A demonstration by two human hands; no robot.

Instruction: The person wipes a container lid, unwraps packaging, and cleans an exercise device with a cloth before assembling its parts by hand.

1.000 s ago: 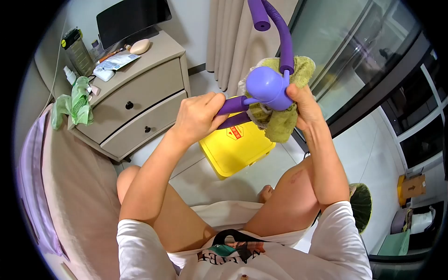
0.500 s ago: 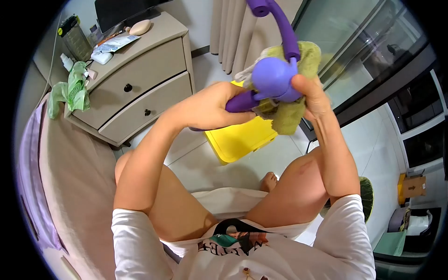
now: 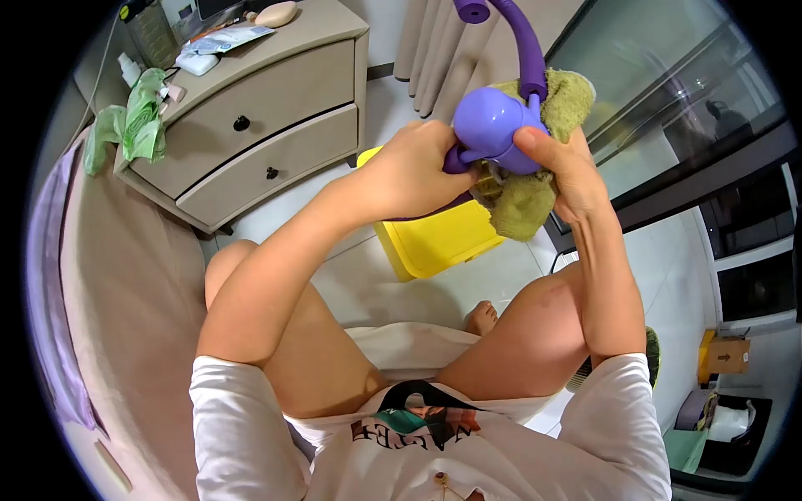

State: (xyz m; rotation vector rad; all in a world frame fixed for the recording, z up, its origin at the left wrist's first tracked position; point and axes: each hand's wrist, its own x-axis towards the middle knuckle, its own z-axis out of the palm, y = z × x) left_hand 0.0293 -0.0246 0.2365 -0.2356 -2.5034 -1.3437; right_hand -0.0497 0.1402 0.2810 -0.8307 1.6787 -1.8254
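A purple exercise trainer with a round glossy hub (image 3: 489, 117) and curved, foam-covered arms (image 3: 528, 54) is held up in front of me. My left hand (image 3: 418, 171) is closed around one foam arm, right beside the hub. A yellow-green cloth (image 3: 525, 207) is bunched behind and below the hub. My right hand (image 3: 572, 175) grips the cloth and the hub together, its thumb pressed on the hub's side. The right fingers are mostly hidden behind the cloth.
Below the trainer, a yellow box (image 3: 439, 242) stands on the tiled floor. To the left is a drawer cabinet (image 3: 259, 104) with small items and a green plastic bag (image 3: 144, 121). A beige curtain (image 3: 443, 58) and a glass door (image 3: 643, 83) are ahead and right.
My left hand has slid along the foam arm and now sits closer to the hub. My right thumb stays on the hub. The camera view has shifted slightly.
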